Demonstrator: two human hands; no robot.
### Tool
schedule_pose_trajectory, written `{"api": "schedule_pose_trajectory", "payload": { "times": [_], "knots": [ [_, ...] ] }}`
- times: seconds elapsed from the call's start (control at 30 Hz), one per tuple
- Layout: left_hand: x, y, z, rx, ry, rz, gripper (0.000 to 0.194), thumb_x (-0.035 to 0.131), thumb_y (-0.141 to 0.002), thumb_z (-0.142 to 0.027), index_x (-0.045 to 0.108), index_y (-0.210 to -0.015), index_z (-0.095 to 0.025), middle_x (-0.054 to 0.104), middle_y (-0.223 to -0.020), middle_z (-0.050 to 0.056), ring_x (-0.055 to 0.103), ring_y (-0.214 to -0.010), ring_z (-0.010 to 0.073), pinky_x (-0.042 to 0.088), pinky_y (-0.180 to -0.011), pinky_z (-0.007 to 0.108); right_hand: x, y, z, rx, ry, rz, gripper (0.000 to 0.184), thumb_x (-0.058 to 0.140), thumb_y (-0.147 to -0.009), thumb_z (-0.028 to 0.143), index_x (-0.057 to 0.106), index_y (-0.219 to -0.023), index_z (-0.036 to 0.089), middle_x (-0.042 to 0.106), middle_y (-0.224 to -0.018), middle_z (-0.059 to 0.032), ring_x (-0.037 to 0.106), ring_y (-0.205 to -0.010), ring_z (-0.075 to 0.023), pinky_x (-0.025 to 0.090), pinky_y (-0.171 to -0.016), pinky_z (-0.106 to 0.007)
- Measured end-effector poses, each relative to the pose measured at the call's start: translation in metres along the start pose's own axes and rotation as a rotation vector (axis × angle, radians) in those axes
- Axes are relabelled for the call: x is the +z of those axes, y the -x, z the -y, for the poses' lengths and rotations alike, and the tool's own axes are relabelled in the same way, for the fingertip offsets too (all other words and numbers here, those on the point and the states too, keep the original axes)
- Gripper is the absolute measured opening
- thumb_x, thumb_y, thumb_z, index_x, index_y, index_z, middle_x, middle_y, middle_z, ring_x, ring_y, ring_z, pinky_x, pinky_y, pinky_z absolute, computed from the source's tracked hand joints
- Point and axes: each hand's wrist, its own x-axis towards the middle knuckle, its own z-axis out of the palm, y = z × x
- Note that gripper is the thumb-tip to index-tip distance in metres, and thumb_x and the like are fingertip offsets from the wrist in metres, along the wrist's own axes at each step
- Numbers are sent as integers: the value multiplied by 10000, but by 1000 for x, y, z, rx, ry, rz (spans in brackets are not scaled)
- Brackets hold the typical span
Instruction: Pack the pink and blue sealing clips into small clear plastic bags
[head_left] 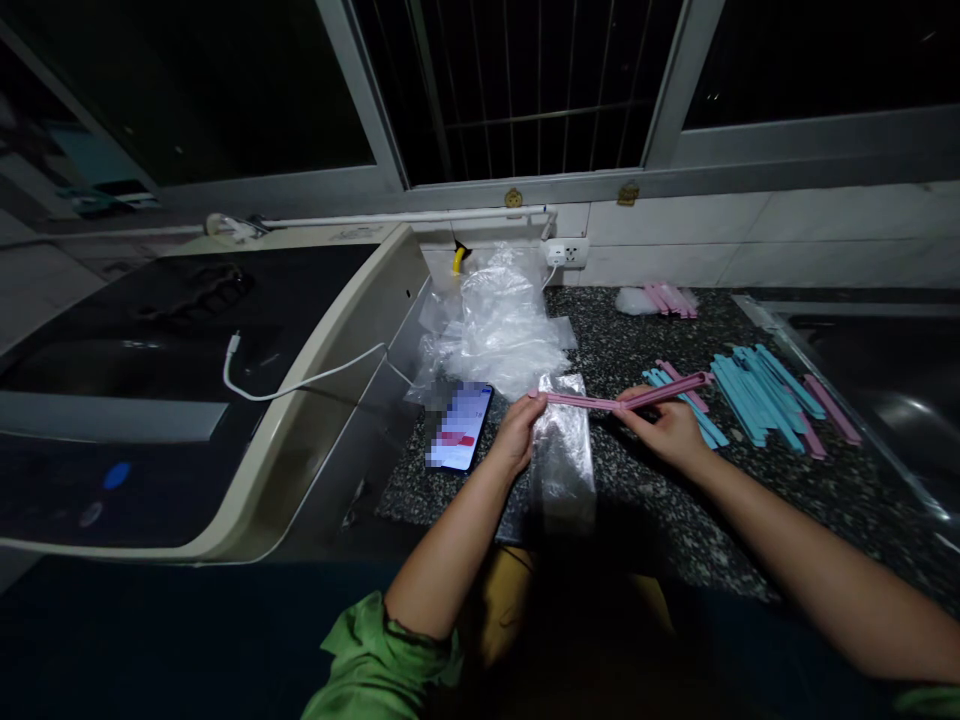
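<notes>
A long, slim pink bag clip (581, 401), slightly bent where its two parts join, is stretched between both my hands above the counter. My left hand (516, 436) pinches its left end. My right hand (673, 433) grips it near the joint, and the thicker part points out to the right. Beneath the clip lies a stack of clear plastic sleeves (564, 470). Just beyond my right hand, several blue clips (742, 400) lie in a loose pile with a few pink clips (832, 410).
A lit phone (459, 428) lies left of the sleeves. Crumpled clear bags (506, 330) are heaped behind it. A washing machine (300, 420) with a white cable (322, 383) stands left. Wrapped pink clips (670, 299) lie near the wall; a sink (892, 380) is right.
</notes>
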Motion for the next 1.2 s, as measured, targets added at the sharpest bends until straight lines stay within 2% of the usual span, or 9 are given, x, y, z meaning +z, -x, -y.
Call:
{"api": "schedule_pose_trajectory", "payload": {
  "times": [0.13, 0.33, 0.4, 0.53, 0.63, 0.73, 0.83, 0.93, 1.2],
  "knots": [
    [-1, 1, 0, -6, -114, 44, 350, 764, -493, -294, 629, -779, -143, 628, -688, -12, 539, -659, 120, 384, -726, 247, 0, -1, 1, -18, -6, -6, 199, 628, -730, 409, 638, -728, 210, 681, -770, -41, 648, -758, -204, 539, -764, -387],
    [-6, -4, 3, 82, -260, 0, 219, 674, -580, -288, 626, -744, -151, 612, -686, -13, 518, -681, 127, 375, -722, 239, 2, -1, 0, -85, 20, 7, 111, 636, -737, 342, 645, -747, 232, 683, -768, -36, 646, -741, -205, 540, -749, -395],
    [-10, -5, 0, 162, -419, -81, 145, 625, -632, -283, 616, -703, -158, 575, -629, -20, 496, -650, 130, 371, -704, 243, 2, -1, 0, -99, 26, -3, 103, 624, -744, 337, 646, -745, 236, 687, -772, -33, 647, -746, -204, 540, -750, -394],
    [-18, -6, -10, 367, -892, -403, 101, 591, -689, -252, 578, -615, -183, 519, -567, -5, 489, -709, 175, 357, -797, 294, 1, -1, -2, -89, 38, -37, 120, 612, -748, 356, 649, -761, 242, 689, -773, -29, 646, -737, -204, 545, -729, -384],
    [-20, -5, -13, 357, -1034, -447, 99, 579, -707, -240, 579, -620, -194, 505, -551, -1, 498, -727, 196, 338, -841, 327, 1, -1, -1, -92, 41, -32, 126, 603, -756, 358, 647, -764, 240, 687, -769, -31, 644, -734, -202, 545, -728, -380],
    [-20, -5, -10, 396, -1012, -425, 117, 571, -709, -240, 564, -604, -191, 485, -556, -7, 479, -672, 176, 341, -774, 288, -1, -1, 2, -100, 50, -40, 126, 600, -760, 348, 640, -769, 229, 689, -783, -36, 646, -750, -199, 543, -746, -378],
    [-18, -7, -4, 445, -908, -301, 184, 559, -718, -287, 530, -570, -182, 472, -556, -17, 435, -609, 141, 326, -665, 242, -4, -2, 4, -89, 57, -78, 132, 583, -775, 341, 636, -778, 220, 691, -793, -38, 646, -761, -189, 541, -756, -362],
    [-17, -9, 1, 371, -737, -165, 234, 572, -701, -363, 541, -576, -168, 492, -550, -25, 426, -585, 122, 319, -623, 230, -7, -4, 5, -56, 54, -133, 168, 573, -780, 364, 637, -782, 208, 692, -800, -41, 648, -768, -187, 540, -753, -349],
    [-7, 0, -2, 127, -306, -2, 382, 745, -527, -433, 637, -757, -148, 626, -677, -12, 513, -625, 108, 375, -650, 225, -10, -8, -2, -1, 54, -255, 190, 573, -775, 370, 649, -777, 195, 694, -787, -41, 652, -758, -195, 523, -774, -354]
  ]
}}
